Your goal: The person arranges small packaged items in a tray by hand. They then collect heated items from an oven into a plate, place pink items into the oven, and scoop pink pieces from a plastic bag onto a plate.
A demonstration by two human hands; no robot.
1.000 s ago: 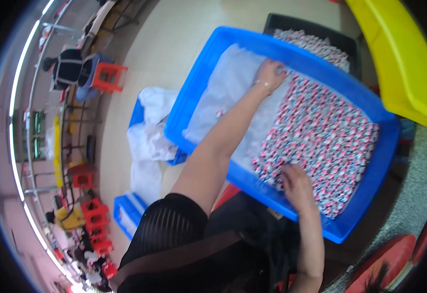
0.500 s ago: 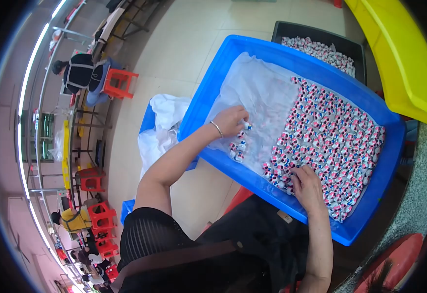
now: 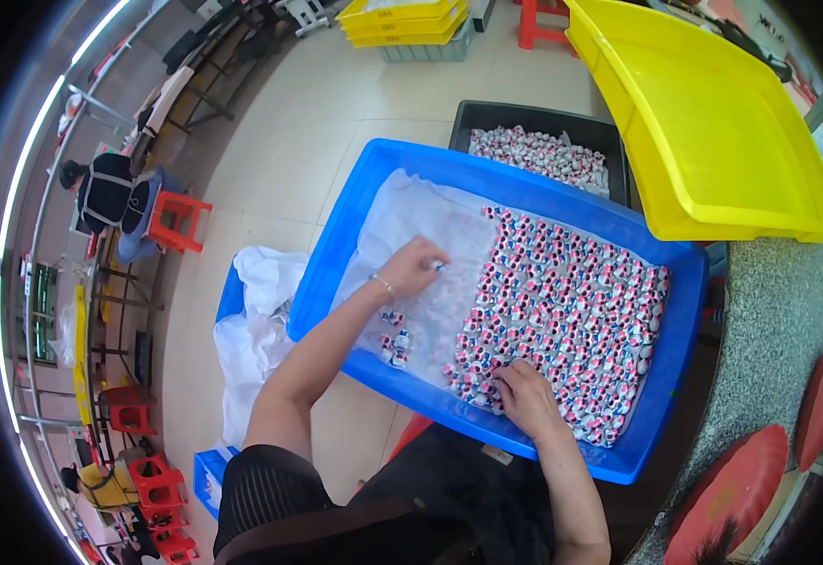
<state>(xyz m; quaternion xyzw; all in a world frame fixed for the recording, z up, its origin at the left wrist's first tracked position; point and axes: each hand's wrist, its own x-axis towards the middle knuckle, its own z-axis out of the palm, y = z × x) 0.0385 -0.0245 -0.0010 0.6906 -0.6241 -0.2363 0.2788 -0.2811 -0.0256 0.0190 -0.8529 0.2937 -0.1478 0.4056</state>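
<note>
Here, the blue tub [image 3: 327, 256] holds painted pieces [image 3: 572, 301], left grip [image 3: 411, 268] clamping one, right grip's [image 3: 527, 395] closure unclear.

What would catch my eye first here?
Probably the dense rows of small pink, white and blue figurine-like pieces filling the right part of the big blue tray, mid-view. Next, the bright yellow tray at upper right. Then the left hand, wearing a bracelet, holding one small piece over the white sheet.

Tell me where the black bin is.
The black bin is upper right of centre in the head view, just beyond the blue tray, left of the yellow tray.
</note>
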